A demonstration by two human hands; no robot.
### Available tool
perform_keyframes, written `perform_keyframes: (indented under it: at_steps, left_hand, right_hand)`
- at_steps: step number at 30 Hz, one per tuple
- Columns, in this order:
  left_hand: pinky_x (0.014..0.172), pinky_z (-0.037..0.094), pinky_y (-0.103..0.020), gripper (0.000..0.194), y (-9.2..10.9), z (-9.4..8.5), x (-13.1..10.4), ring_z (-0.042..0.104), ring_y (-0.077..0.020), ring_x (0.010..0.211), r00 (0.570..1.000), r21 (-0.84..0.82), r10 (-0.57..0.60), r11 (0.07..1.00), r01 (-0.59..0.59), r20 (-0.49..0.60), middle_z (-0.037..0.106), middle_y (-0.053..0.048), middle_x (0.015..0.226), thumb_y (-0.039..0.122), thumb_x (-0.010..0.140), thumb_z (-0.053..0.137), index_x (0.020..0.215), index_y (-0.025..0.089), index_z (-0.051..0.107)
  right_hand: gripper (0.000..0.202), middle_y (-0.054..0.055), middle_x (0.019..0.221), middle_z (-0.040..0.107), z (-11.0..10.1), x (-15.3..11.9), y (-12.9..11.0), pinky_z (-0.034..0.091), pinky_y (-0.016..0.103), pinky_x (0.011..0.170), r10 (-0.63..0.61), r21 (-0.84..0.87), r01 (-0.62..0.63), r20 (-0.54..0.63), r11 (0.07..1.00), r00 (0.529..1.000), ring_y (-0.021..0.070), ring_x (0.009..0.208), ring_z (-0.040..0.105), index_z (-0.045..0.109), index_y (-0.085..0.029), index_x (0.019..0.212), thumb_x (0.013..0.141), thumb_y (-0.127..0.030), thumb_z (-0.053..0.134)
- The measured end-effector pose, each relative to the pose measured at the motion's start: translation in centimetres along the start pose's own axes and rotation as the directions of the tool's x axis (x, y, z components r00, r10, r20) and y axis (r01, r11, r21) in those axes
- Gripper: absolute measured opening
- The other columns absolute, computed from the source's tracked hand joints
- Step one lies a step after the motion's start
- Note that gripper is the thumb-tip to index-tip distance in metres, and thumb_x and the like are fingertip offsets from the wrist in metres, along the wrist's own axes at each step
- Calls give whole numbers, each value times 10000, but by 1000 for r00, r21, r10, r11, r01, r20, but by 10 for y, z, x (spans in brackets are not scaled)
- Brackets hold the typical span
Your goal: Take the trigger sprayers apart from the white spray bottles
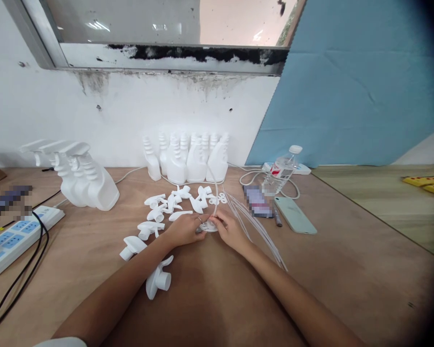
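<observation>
Both hands meet over the middle of the wooden table. My right hand [228, 228] pinches the lower end of a thin clear tube [215, 193], which curves upward. My left hand [188, 229], with a ring on one finger, is closed on a white trigger head [210, 225], mostly hidden by the fingers. Several loose white trigger heads [159, 280] lie to the left of and behind my hands. Small white rings [222, 197] are just behind them. A bundle of clear tubes [262, 229] lies right of my right hand.
Empty white bottles [176, 161] stand along the wall; bottles with trigger heads [88, 183] stand at left. A power strip [23, 238] with black cables lies left. At right are a plastic bottle [280, 171], a pale green phone [295, 215], another phone [258, 201] and a pen [278, 217].
</observation>
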State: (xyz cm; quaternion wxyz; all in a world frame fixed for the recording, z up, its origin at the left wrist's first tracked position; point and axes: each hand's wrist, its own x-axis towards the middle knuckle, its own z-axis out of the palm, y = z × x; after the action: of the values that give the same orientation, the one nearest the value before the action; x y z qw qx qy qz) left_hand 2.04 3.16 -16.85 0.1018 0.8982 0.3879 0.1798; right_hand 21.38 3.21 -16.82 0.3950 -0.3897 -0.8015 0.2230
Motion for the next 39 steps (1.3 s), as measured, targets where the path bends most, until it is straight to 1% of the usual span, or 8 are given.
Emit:
perform_keyframes:
  at_steps: [14,20,24,27,30,33,37,39]
  left_hand:
    - [841,477,-308,367,3,0,2,631,-208,973,1000,37,-6,999,6,-11,658,-63,1109,278,832,503,1191,206,518]
    - [762,479,-323,561,4,-1,-1,658,-228,849,996,-10,-93,996,93,-12,695,-47,951,345,814,534,1322,185,359]
    - [726,476,-296,549,3,-4,-4,654,-181,738,983,-166,-169,974,156,-65,683,-6,978,339,798,557,1291,229,342]
    - [707,480,-301,570,1,-6,-6,645,-168,686,977,-234,-201,955,180,-70,675,-2,984,339,790,572,1291,230,322]
    - [707,488,-305,572,1,-8,-7,648,-168,702,982,-275,-183,948,162,-53,677,-3,961,339,794,578,1292,223,322]
    - [725,496,-306,577,3,-16,-7,649,-162,733,989,-353,-148,927,129,-26,677,-18,992,376,804,595,1294,226,331]
    - [762,497,-296,429,-12,-39,1,633,-161,860,952,-449,-219,888,103,-213,654,-60,1064,390,874,515,1247,218,392]
    - [738,499,-281,354,-34,-52,9,622,-152,847,847,-471,-351,871,139,-399,638,-57,1022,376,884,484,1187,205,420]
  right_hand:
    - [281,-3,645,482,1,-1,1,375,267,615,-22,-46,21,-33,999,999,149,642,464,505,-203,679,928,-308,431]
    - [151,37,840,550,4,-9,3,434,308,745,-67,-65,61,-89,996,994,175,787,526,550,-212,1013,928,-294,455]
    - [442,115,1176,520,0,-13,3,443,405,918,-196,-75,189,-98,979,976,232,1065,526,371,-231,1300,876,-215,492]
    - [598,122,1407,375,-3,-12,5,381,479,1023,-309,-153,315,61,937,949,265,1260,421,315,-271,1383,828,-116,473]
    - [662,100,1413,388,0,-11,11,391,493,1013,-299,-260,339,183,904,937,271,1258,431,329,-306,1408,805,-62,456]
    - [638,93,1323,474,5,-11,18,421,477,976,-294,-315,324,141,892,946,270,1205,474,368,-316,1394,812,-73,471]
    - [632,101,1296,483,4,-12,21,415,462,990,-237,-319,237,38,918,971,270,1188,480,361,-294,1395,806,-131,524]
    - [641,108,1300,476,1,-13,19,405,464,1005,-213,-304,205,5,931,977,271,1199,471,342,-284,1398,801,-147,531]
